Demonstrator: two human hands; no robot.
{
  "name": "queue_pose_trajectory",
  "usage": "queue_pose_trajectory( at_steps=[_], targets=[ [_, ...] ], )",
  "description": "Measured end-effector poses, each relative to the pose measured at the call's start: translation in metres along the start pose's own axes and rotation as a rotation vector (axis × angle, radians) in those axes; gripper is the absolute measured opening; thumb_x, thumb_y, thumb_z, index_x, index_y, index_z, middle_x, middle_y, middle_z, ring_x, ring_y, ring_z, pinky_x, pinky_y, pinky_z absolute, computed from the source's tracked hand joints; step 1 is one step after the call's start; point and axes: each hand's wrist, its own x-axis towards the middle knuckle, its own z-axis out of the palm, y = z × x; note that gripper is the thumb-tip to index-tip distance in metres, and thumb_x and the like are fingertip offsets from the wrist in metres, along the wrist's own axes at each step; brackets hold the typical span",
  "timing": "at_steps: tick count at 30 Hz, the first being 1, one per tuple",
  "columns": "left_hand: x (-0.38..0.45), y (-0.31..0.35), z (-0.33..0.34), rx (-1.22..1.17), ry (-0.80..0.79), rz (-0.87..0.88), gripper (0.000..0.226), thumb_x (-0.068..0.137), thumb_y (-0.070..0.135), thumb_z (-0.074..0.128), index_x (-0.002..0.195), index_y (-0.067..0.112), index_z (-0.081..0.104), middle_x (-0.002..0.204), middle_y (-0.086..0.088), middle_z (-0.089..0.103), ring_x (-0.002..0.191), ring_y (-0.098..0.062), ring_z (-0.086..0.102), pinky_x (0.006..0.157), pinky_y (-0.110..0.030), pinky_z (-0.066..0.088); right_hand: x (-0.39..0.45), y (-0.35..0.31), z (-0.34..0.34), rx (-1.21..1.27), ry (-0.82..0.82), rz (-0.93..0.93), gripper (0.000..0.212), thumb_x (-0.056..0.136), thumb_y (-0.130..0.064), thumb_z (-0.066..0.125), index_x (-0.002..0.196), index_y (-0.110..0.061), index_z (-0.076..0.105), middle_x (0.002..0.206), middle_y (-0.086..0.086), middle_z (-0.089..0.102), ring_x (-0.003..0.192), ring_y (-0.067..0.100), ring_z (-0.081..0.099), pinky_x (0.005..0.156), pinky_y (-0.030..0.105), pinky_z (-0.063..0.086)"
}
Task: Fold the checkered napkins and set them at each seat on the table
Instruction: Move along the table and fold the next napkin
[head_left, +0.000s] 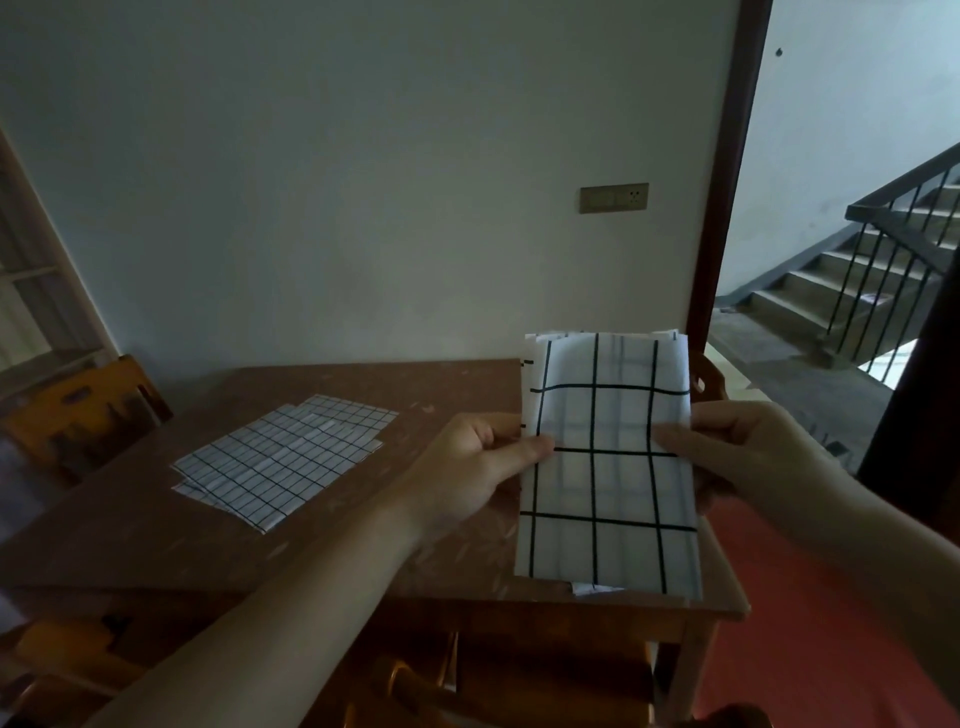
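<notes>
Because it is thin, light cloth, the folded napkin (605, 462) looks likely to sag and slide open along its layered edges unless both sides are held, so the sensible hold is a pinch at mid-height on each long edge, thumb on top and fingers behind. That is how the person has it: the left hand (470, 467) pinches the left edge with the thumb lying across the front, and the right hand (737, 449) grips the right edge the same way, both forearms reaching forward and the napkin raised upright above the near right corner of the wooden table (363, 540). Farther back and to the left, a stack of unfolded checkered napkins (283, 457) lies flat on the tabletop, well apart from the hands. Beyond it, a wooden chair (83, 410) stands at the table's left end.
</notes>
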Motion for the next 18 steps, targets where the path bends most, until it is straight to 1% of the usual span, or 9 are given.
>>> queue_pose_trajectory(
  at_steps=[2, 5, 7, 8, 9, 11, 13, 16, 18],
  targets=[
    [0.0, 0.0, 0.0, -0.005, 0.023, 0.005, 0.02, 0.097, 0.015, 0.055, 0.103, 0.01, 0.073, 0.104, -0.009, 0.075, 0.101, -0.023, 0.071, 0.086, -0.034, 0.056, -0.002, -0.002, -0.002, -0.007, -0.078, 0.021, 0.03, 0.075, -0.027, 0.063, 0.094, -0.006, 0.07, 0.083, 0.014, 0.075, 0.07, 0.029, 0.073, 0.052, 0.024, 0.058],
    [-0.001, 0.001, 0.0, -0.025, 0.016, 0.015, 0.021, 0.097, 0.014, 0.055, 0.107, 0.007, 0.072, 0.106, -0.012, 0.074, 0.103, -0.026, 0.07, 0.09, -0.04, 0.056, -0.003, -0.003, -0.002, 0.058, -0.157, 0.055, 0.023, 0.078, -0.013, 0.062, 0.1, -0.008, 0.068, 0.084, 0.011, 0.076, 0.072, 0.025, 0.074, 0.051, 0.023, 0.056],
    [-0.003, 0.002, -0.001, -0.061, -0.005, 0.011, 0.021, 0.096, 0.014, 0.056, 0.109, 0.011, 0.072, 0.107, -0.014, 0.074, 0.103, -0.031, 0.07, 0.09, -0.048, 0.056, -0.003, -0.001, 0.0, 0.201, -0.154, 0.092, 0.017, 0.083, -0.003, 0.06, 0.098, -0.002, 0.066, 0.077, 0.01, 0.075, 0.066, 0.02, 0.073, 0.049, 0.022, 0.055],
    [-0.003, 0.001, -0.001, -0.082, -0.015, 0.012, 0.021, 0.095, 0.012, 0.056, 0.107, 0.014, 0.073, 0.106, -0.014, 0.074, 0.101, -0.033, 0.07, 0.088, -0.049, 0.056, -0.003, -0.001, 0.001, 0.278, -0.166, 0.094, 0.015, 0.081, -0.006, 0.065, 0.095, -0.001, 0.067, 0.077, 0.01, 0.074, 0.065, 0.021, 0.072, 0.05, 0.023, 0.056],
    [-0.003, 0.001, -0.003, -0.097, -0.023, 0.017, 0.023, 0.093, 0.01, 0.056, 0.103, 0.019, 0.076, 0.1, -0.012, 0.075, 0.095, -0.032, 0.071, 0.083, -0.045, 0.059, -0.002, 0.003, 0.002, 0.337, -0.195, 0.08, 0.025, 0.074, -0.018, 0.076, 0.092, -0.002, 0.07, 0.08, 0.013, 0.074, 0.069, 0.023, 0.072, 0.054, 0.026, 0.058],
    [-0.005, 0.003, -0.006, -0.105, -0.046, 0.022, 0.032, 0.09, 0.005, 0.055, 0.085, 0.026, 0.079, 0.082, -0.001, 0.074, 0.075, -0.019, 0.072, 0.066, -0.031, 0.06, 0.0, 0.006, 0.004, 0.387, -0.233, 0.059, 0.054, 0.039, -0.043, 0.093, 0.081, -0.012, 0.077, 0.086, 0.014, 0.074, 0.075, 0.025, 0.071, 0.061, 0.031, 0.06],
    [-0.009, 0.003, -0.011, -0.123, -0.069, -0.004, 0.042, 0.094, 0.0, 0.048, 0.077, 0.023, 0.078, 0.08, 0.001, 0.073, 0.073, -0.013, 0.07, 0.06, -0.025, 0.058, 0.004, 0.011, 0.005, 0.406, -0.23, 0.038, 0.058, 0.02, -0.045, 0.093, 0.067, -0.015, 0.076, 0.076, 0.013, 0.071, 0.067, 0.025, 0.068, 0.056, 0.03, 0.059],
    [-0.018, 0.003, -0.018, -0.191, -0.059, -0.038, 0.04, 0.095, 0.001, 0.044, 0.08, 0.019, 0.076, 0.084, -0.001, 0.073, 0.076, -0.014, 0.07, 0.061, -0.024, 0.057, 0.01, 0.015, 0.012, 0.42, -0.304, 0.062, 0.04, 0.035, -0.036, 0.09, 0.062, -0.015, 0.071, 0.064, 0.012, 0.061, 0.059, 0.027, 0.057, 0.05, 0.03, 0.05],
    [-0.025, 0.002, -0.022, -0.258, 0.008, -0.065, 0.026, 0.093, 0.013, 0.05, 0.089, 0.017, 0.076, 0.087, -0.001, 0.072, 0.076, -0.014, 0.069, 0.061, -0.026, 0.057, 0.016, 0.016, 0.022, 0.419, -0.365, 0.04, 0.036, 0.044, -0.039, 0.088, 0.061, -0.015, 0.068, 0.059, 0.008, 0.062, 0.052, 0.019, 0.06, 0.046, 0.026, 0.05]
  ],
)
